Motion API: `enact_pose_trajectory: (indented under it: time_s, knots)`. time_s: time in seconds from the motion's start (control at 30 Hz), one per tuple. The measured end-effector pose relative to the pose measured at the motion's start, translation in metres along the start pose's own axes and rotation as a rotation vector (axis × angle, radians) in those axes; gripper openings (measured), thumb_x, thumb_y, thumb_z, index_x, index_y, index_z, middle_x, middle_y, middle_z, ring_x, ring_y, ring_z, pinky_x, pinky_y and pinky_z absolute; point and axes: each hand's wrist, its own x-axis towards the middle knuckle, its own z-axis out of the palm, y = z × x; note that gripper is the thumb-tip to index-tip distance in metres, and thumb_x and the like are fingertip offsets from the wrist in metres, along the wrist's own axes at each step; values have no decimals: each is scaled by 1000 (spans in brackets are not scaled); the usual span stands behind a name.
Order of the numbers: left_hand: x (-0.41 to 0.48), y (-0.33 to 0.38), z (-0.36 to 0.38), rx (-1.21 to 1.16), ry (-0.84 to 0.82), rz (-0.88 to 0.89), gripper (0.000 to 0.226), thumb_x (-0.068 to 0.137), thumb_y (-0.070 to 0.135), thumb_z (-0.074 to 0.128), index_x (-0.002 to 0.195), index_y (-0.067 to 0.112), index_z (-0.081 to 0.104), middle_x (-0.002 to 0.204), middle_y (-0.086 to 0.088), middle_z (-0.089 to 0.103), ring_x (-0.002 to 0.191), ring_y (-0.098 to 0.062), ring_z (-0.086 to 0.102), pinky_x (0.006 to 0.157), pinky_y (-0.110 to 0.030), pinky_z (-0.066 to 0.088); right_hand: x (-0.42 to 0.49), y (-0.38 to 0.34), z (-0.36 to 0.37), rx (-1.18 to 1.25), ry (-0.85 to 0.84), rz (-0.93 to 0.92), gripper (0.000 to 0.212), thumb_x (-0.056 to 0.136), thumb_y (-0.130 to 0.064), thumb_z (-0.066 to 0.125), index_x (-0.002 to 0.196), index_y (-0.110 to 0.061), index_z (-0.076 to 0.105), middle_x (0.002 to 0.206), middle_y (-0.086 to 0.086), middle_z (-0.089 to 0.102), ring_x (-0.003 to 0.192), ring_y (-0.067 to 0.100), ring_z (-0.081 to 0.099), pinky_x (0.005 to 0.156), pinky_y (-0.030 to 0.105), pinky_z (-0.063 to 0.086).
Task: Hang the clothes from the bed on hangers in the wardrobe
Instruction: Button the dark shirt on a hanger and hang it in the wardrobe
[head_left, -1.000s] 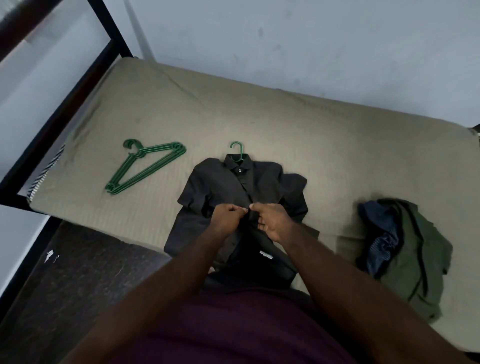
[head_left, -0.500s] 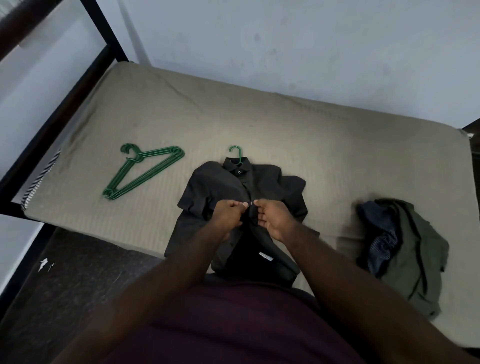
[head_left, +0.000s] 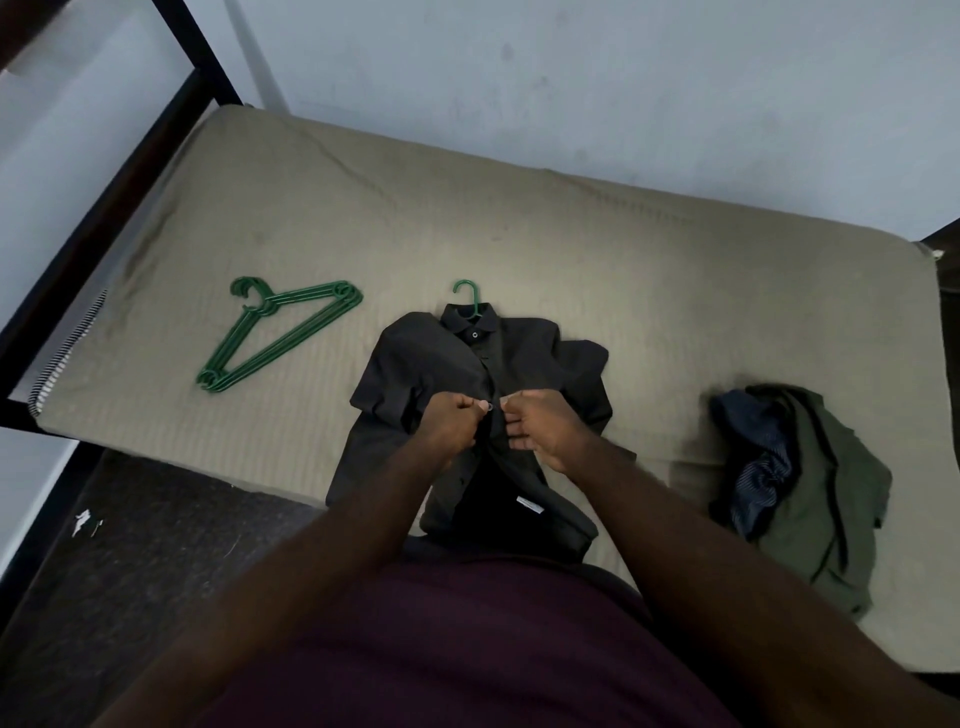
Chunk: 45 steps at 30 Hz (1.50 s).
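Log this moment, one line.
buttoning | dark shirt on green hanger | left hand, right hand pinch its front | spare hangers, clothes pile on bed

Plain dark maroon top (head_left: 457, 649), two bare forearms (head_left: 363, 519).

I stood in a plain bedroom (a spare one): a khaki-covered mattress (head_left: 519, 234) in a black metal bed frame (head_left: 104, 221) against a pale wall (head_left: 571, 78), with green hangers (head_left: 285, 345) and a heap of clothes (head_left: 815, 493) lying on it.
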Motion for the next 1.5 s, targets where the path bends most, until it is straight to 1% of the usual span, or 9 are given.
enact_pose_trajectory:
  time_s: [0.3, 0.53, 0.63, 0.73, 0.87, 1.07, 1.23, 1.4, 1.5]
  knots:
    - [6, 4, 2, -11, -47, -67, 32, 98, 23, 55, 70, 9, 57, 68, -9, 50, 63, -17, 49, 60, -27, 46, -1, -6, 0, -238, 64, -73, 8, 90, -5, 63, 83, -5, 61, 68, 12, 58, 53, 17, 53, 50, 27, 52]
    - [9, 10, 3, -52, -92, -169, 26, 96, 16, 58, 71, 9, 57, 63, -6, 52, 56, -14, 49, 56, -25, 42, 4, -7, 5, -877, 205, -347, 17, 85, -18, 64, 69, -16, 62, 79, 6, 70, 81, 23, 64, 74, 34, 49]
    - [11, 12, 1, -93, -116, -228, 19, 99, 14, 52, 82, 9, 61, 74, -5, 60, 65, -13, 54, 62, -27, 43, 1, -5, 6, -800, 217, -356, 21, 85, -10, 62, 67, -21, 59, 80, 6, 70, 77, 17, 63, 72, 29, 48]
    - [12, 8, 1, -74, -165, -243, 20, 100, 21, 50, 85, 14, 61, 76, -2, 57, 66, -11, 50, 65, -27, 42, -1, -8, 4, -309, 102, -174, 28, 91, 1, 58, 67, -14, 56, 70, 7, 59, 57, 3, 54, 57, 16, 40]
    - [13, 8, -3, 199, -144, 45, 30, 99, 20, 52, 81, 1, 67, 69, -7, 55, 65, -16, 46, 63, -29, 37, -2, -10, 0, -16, -11, 79, 23, 101, -11, 46, 81, -17, 56, 73, -1, 57, 64, 12, 51, 66, 26, 40]
    - [14, 6, -3, 329, -109, 132, 26, 99, 20, 49, 86, 0, 61, 71, -6, 56, 72, -21, 51, 65, -30, 38, 0, -4, -6, -340, 52, -189, 10, 89, -18, 68, 84, -11, 63, 71, 4, 64, 64, 11, 55, 61, 25, 42]
    - [29, -15, -6, 261, -43, 89, 25, 100, 24, 45, 78, 12, 48, 91, -28, 62, 85, -38, 62, 77, -46, 50, -5, 13, -13, -913, -64, -309, 32, 85, -19, 69, 64, -18, 45, 63, -4, 48, 66, 15, 48, 60, 30, 33]
    - [6, -6, -3, -46, -114, 11, 16, 102, 20, 42, 88, 14, 45, 71, -1, 47, 60, -9, 44, 52, -17, 38, -10, 10, -18, -815, -1, -372, 13, 87, -16, 67, 78, -15, 59, 77, 1, 60, 77, 15, 56, 66, 26, 36]
    - [1, -22, -3, 62, -196, 15, 15, 91, 27, 56, 94, 12, 53, 81, -2, 56, 73, -12, 52, 68, -25, 44, -12, 5, -22, -744, 37, -395, 14, 89, -17, 66, 78, -12, 59, 71, -2, 58, 72, 14, 55, 64, 28, 39]
